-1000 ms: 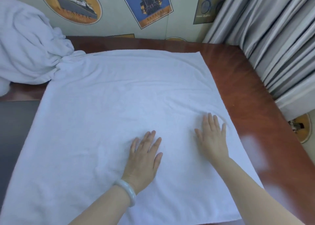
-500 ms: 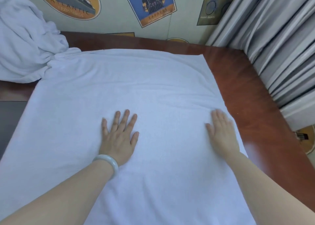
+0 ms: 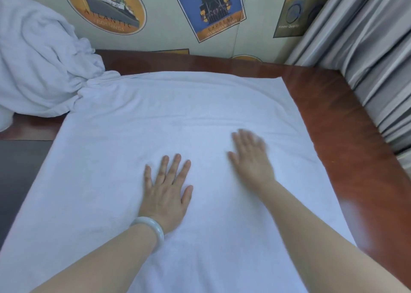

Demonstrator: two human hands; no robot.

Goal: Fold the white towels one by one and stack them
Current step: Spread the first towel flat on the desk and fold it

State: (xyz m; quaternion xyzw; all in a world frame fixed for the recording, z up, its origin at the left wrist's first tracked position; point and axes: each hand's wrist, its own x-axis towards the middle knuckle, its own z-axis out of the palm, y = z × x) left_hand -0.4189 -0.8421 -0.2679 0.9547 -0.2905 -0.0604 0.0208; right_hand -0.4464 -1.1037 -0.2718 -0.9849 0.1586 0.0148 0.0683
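A large white towel [image 3: 178,115] lies spread flat over the reddish-brown table [image 3: 347,141]. My left hand [image 3: 166,188], with a pale bangle on the wrist, presses flat on the towel near its middle, fingers straight and spread. To its right, my right hand [image 3: 251,159] lies flat on the towel too, fingers straight and blurred by motion. A heap of crumpled white towels [image 3: 37,66] sits at the table's far left, touching the spread towel's far left corner.
A wall with ship and train posters [image 3: 209,10] runs along the table's far edge. Grey curtains [image 3: 367,55] hang along the right side. A dark grey surface [image 3: 20,170] shows at the left, beside the towel.
My right hand has slid left from the towel's right edge toward the middle. My left hand stays pressed flat near the towel's centre.
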